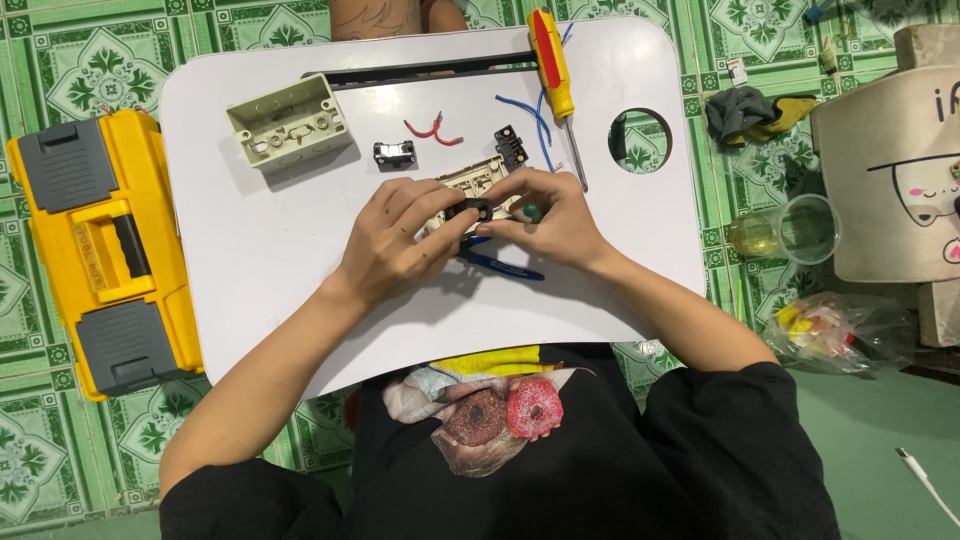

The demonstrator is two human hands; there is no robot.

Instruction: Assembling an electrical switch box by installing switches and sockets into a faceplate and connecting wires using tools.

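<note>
Seen from the head camera, looking straight down, both hands meet at the middle of a white lap surface (260,250). The left hand (395,245) has its fingers (440,205) curled and pinching a small black part (470,210), which sits right at the fingertips of both hands. The right hand (555,225) comes in from the other side, its fingers (515,190) pressed together on the same black part and on the cream switch plate (470,180) under it. The plate lies flat on the surface, half hidden beneath the fingers, its far edge showing just beyond the knuckles.

Just below the fingers, toward the person, blue plier handles (505,265) stick out from under the hands. Beyond the fingertips, away from the person, lie a second black module (394,154), a short red wire (435,130) and a black terminal piece (510,148) with blue wires (535,115) looping off it. Farther off to the left of the fingers stands a cream junction box (290,122), open side up. A yellow and red screwdriver (553,75) lies past the right hand's fingers, its tip pointing toward them. A yellow toolbox (100,250) sits on the green tiled floor (60,450), well left of the left hand.
</note>
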